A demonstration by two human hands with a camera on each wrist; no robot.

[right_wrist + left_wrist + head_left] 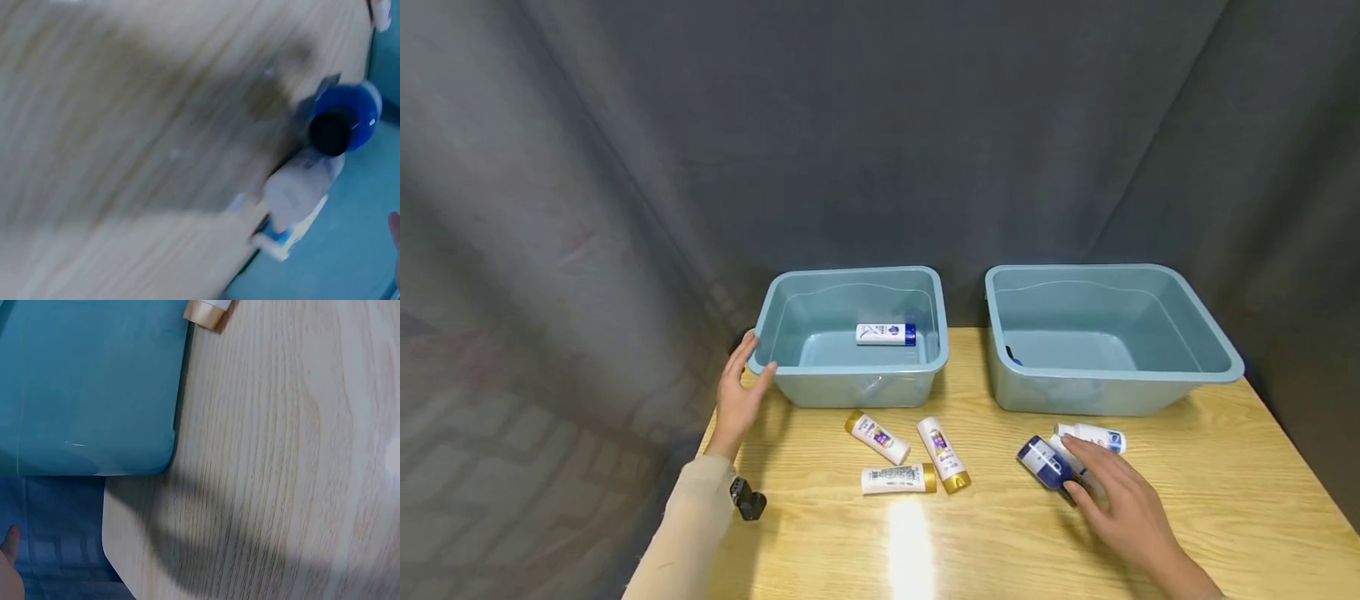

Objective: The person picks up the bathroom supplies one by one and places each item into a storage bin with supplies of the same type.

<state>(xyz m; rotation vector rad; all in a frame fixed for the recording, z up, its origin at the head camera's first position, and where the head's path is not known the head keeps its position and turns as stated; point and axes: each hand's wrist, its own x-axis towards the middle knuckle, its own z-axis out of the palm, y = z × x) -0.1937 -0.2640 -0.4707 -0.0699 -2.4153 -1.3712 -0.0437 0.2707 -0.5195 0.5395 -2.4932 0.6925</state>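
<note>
The left hand, fingers extended and thumb spread, is positioned at the near left corner of the left light-blue plastic bin. The right hand is positioned at a dark-blue bottle with a white label; whether it grips the bottle cannot be determined. The bottle lies on the light wood-grain table, in front of the right light-blue plastic bin, beside a white cylindrical bottle with blue markings.
</note>
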